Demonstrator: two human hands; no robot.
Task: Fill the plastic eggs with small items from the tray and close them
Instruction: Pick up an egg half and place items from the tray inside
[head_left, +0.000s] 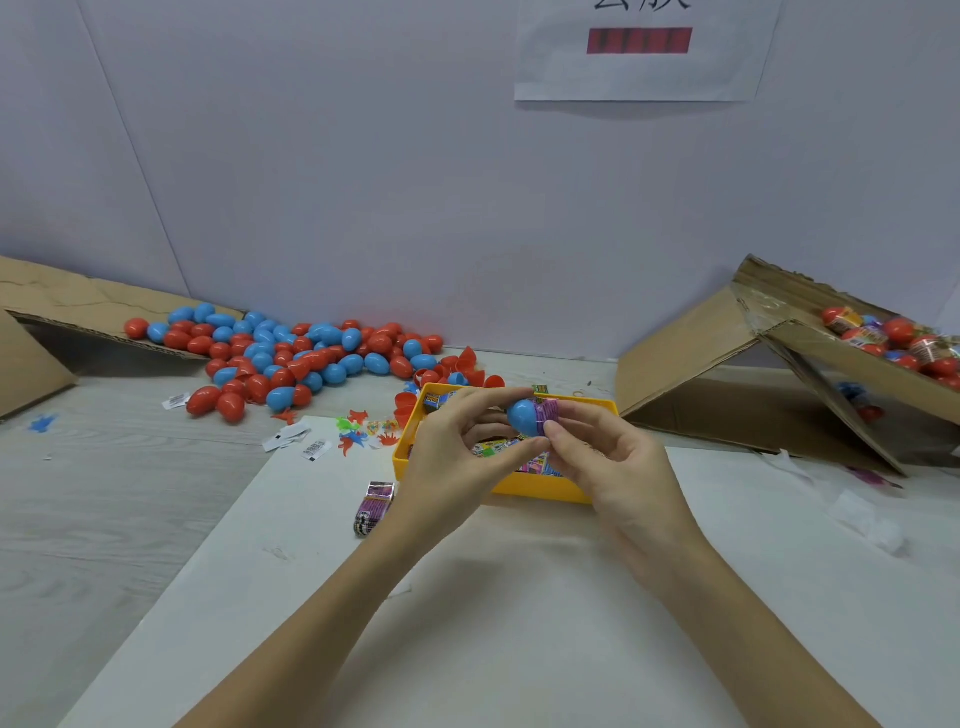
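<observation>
A blue plastic egg half (521, 417) stuffed with a purple wrapped item (549, 413) is pinched by left hand (451, 457) and right hand (613, 467) above the yellow plastic tray (540, 488).

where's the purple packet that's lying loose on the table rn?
Head view, left of centre: the purple packet lies on the white sheet, just off the yellow tray's near-left corner, beside the left hand's wrist.
</observation>
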